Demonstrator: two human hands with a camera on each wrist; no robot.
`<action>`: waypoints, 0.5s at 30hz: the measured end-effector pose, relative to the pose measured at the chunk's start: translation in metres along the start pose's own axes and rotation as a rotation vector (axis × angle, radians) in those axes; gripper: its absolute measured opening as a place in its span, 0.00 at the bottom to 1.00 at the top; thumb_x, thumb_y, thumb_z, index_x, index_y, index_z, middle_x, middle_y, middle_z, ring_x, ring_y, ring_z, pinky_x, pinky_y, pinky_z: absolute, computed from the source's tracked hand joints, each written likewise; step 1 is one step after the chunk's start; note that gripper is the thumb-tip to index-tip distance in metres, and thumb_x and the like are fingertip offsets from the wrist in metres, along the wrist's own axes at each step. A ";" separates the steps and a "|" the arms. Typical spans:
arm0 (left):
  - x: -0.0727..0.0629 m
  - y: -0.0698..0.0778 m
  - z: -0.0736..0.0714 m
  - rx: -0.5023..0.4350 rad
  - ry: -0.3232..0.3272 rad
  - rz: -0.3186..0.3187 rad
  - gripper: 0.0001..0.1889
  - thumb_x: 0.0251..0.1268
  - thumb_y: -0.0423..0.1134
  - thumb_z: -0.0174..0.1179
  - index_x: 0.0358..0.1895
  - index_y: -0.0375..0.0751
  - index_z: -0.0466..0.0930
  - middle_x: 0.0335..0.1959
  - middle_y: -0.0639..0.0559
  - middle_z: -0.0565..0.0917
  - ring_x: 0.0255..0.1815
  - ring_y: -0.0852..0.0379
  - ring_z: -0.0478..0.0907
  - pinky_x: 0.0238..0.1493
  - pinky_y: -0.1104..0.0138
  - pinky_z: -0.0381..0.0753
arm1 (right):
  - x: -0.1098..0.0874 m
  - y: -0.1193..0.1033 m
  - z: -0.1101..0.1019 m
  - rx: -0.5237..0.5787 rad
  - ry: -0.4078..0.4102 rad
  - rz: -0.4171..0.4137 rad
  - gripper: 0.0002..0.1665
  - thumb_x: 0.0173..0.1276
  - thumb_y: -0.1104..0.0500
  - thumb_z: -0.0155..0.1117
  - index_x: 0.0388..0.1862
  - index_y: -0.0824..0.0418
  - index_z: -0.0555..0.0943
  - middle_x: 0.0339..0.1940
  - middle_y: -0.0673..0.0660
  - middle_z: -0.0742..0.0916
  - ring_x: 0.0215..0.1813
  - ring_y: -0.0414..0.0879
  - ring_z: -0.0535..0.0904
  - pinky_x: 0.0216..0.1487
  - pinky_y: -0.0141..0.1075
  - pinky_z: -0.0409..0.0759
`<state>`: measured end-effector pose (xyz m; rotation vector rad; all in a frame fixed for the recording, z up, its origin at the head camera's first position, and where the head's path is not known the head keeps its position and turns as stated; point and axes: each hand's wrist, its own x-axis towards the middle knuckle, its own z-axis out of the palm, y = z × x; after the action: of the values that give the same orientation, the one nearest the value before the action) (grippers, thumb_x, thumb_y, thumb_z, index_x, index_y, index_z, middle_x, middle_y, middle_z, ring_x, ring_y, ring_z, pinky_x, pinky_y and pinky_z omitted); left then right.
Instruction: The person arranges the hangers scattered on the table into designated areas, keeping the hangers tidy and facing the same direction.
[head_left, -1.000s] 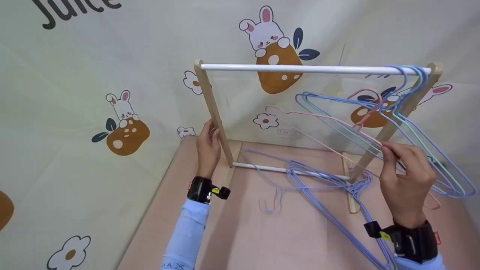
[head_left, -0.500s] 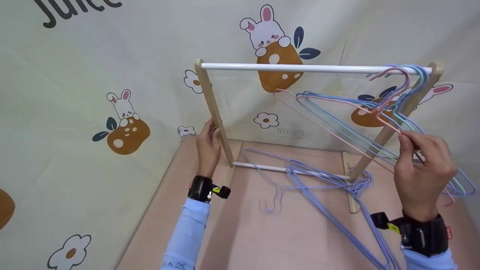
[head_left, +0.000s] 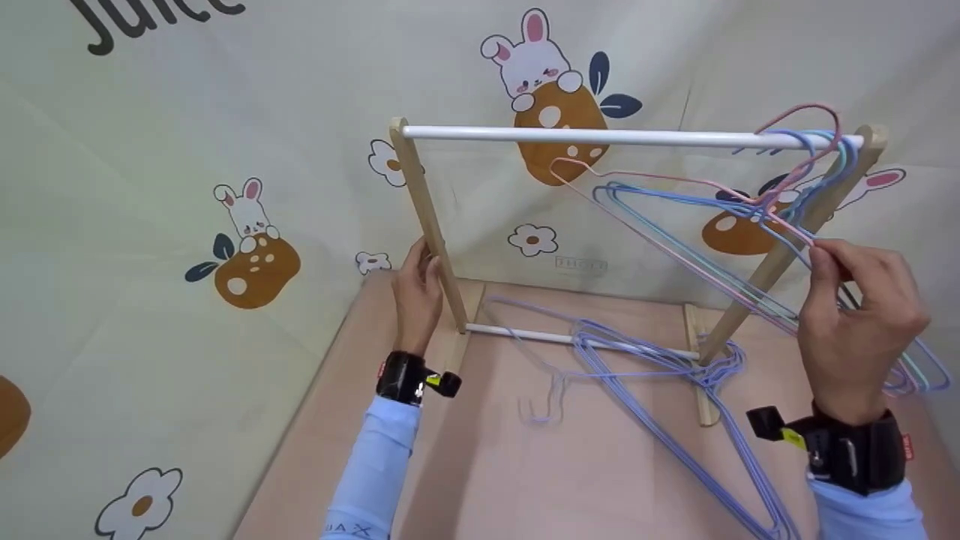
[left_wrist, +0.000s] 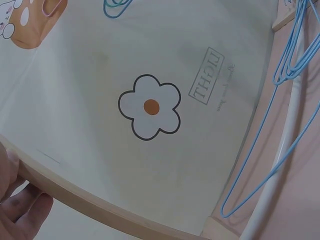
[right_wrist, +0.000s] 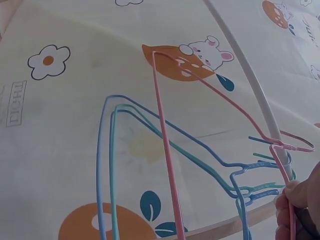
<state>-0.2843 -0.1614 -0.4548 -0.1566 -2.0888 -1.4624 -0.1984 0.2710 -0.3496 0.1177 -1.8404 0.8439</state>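
My right hand (head_left: pixel 862 322) pinches a pink hanger (head_left: pixel 675 177) by its right shoulder. The pink hook rises around the right end of the rack's white top rail (head_left: pixel 600 136), overlapping it in the head view. Blue and teal hangers (right_wrist: pixel 200 172) hang there by their hooks, close beside the pink one. At the far side, my left hand (head_left: pixel 418 296) grips the rack's left wooden post (head_left: pixel 427 217), fingers behind it and thumb at the front. In the left wrist view, fingertips (left_wrist: pixel 42 207) show beside that post.
Several bluish-purple hangers (head_left: pixel 649 420) lie tangled on the pink tabletop (head_left: pixel 540 480), across the lower white bar (head_left: pixel 517 334) and the right foot. One more hanger's hook (head_left: pixel 551 409) points toward the front. A printed cloth (head_left: pixel 315 135) stands behind the rack.
My right hand has moved right and upward with the pink hanger, bringing its hook from below the top rail to above it. The left hand stays on the post.
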 end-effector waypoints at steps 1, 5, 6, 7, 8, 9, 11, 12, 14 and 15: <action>0.000 0.000 0.000 -0.003 0.001 0.000 0.22 0.80 0.28 0.50 0.72 0.29 0.67 0.63 0.35 0.78 0.61 0.48 0.78 0.57 0.62 0.82 | 0.000 0.001 0.000 0.001 -0.006 -0.003 0.10 0.74 0.67 0.65 0.47 0.74 0.86 0.38 0.73 0.83 0.42 0.41 0.74 0.48 0.22 0.72; 0.000 0.000 0.000 -0.020 0.002 -0.003 0.22 0.79 0.28 0.50 0.72 0.29 0.67 0.63 0.35 0.78 0.61 0.46 0.79 0.57 0.63 0.82 | -0.001 0.005 0.002 0.000 -0.035 -0.019 0.11 0.74 0.66 0.64 0.48 0.74 0.86 0.38 0.73 0.83 0.40 0.52 0.75 0.48 0.22 0.72; 0.000 -0.001 0.000 -0.024 0.001 -0.005 0.22 0.79 0.27 0.50 0.72 0.29 0.67 0.63 0.34 0.78 0.61 0.46 0.79 0.57 0.63 0.82 | -0.002 0.006 0.003 0.000 -0.043 -0.026 0.11 0.74 0.66 0.64 0.48 0.74 0.86 0.38 0.73 0.82 0.40 0.54 0.76 0.48 0.21 0.72; 0.000 -0.001 0.000 -0.024 -0.001 -0.007 0.22 0.79 0.28 0.50 0.72 0.29 0.67 0.63 0.34 0.78 0.61 0.46 0.79 0.57 0.64 0.82 | -0.003 0.007 0.003 0.000 -0.053 -0.032 0.12 0.74 0.66 0.64 0.48 0.74 0.86 0.38 0.73 0.82 0.40 0.56 0.76 0.48 0.21 0.72; 0.000 0.000 0.000 -0.023 -0.002 -0.009 0.22 0.79 0.28 0.50 0.73 0.29 0.67 0.63 0.35 0.78 0.61 0.46 0.79 0.58 0.64 0.82 | -0.004 0.008 0.003 -0.003 -0.066 -0.037 0.12 0.75 0.66 0.64 0.49 0.75 0.86 0.37 0.73 0.82 0.40 0.57 0.76 0.48 0.21 0.72; 0.000 0.000 0.000 -0.024 -0.003 -0.011 0.22 0.79 0.28 0.50 0.73 0.30 0.67 0.63 0.35 0.78 0.61 0.47 0.79 0.58 0.64 0.82 | -0.005 0.009 0.003 -0.003 -0.079 -0.041 0.12 0.75 0.66 0.64 0.48 0.75 0.86 0.37 0.73 0.81 0.40 0.58 0.77 0.50 0.20 0.72; -0.001 0.000 0.000 -0.028 -0.005 -0.011 0.23 0.79 0.28 0.50 0.73 0.30 0.67 0.63 0.35 0.78 0.61 0.47 0.79 0.57 0.64 0.82 | -0.007 0.011 0.003 -0.007 -0.101 -0.045 0.12 0.75 0.66 0.63 0.48 0.75 0.86 0.37 0.72 0.81 0.42 0.59 0.78 0.51 0.18 0.72; 0.000 0.000 0.000 -0.028 -0.005 -0.009 0.23 0.79 0.29 0.50 0.73 0.31 0.67 0.63 0.35 0.78 0.61 0.47 0.79 0.57 0.64 0.82 | -0.009 0.012 0.003 -0.010 -0.111 -0.044 0.12 0.75 0.66 0.63 0.48 0.75 0.85 0.38 0.72 0.81 0.43 0.60 0.78 0.53 0.18 0.72; 0.000 -0.001 0.000 -0.031 -0.003 -0.003 0.22 0.79 0.29 0.50 0.73 0.31 0.67 0.63 0.35 0.78 0.60 0.47 0.79 0.57 0.63 0.82 | -0.010 0.013 0.002 -0.015 -0.122 -0.039 0.12 0.75 0.66 0.63 0.49 0.75 0.85 0.38 0.72 0.81 0.45 0.61 0.79 0.55 0.18 0.72; 0.000 -0.001 0.000 -0.034 -0.002 -0.001 0.23 0.79 0.29 0.50 0.73 0.31 0.67 0.63 0.35 0.78 0.60 0.46 0.79 0.57 0.63 0.83 | -0.010 0.014 0.002 -0.019 -0.124 -0.034 0.12 0.75 0.66 0.63 0.49 0.75 0.85 0.38 0.72 0.81 0.45 0.62 0.79 0.56 0.18 0.72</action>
<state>-0.2847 -0.1621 -0.4553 -0.1703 -2.0666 -1.4988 -0.2016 0.2770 -0.3655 0.1931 -1.9567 0.8104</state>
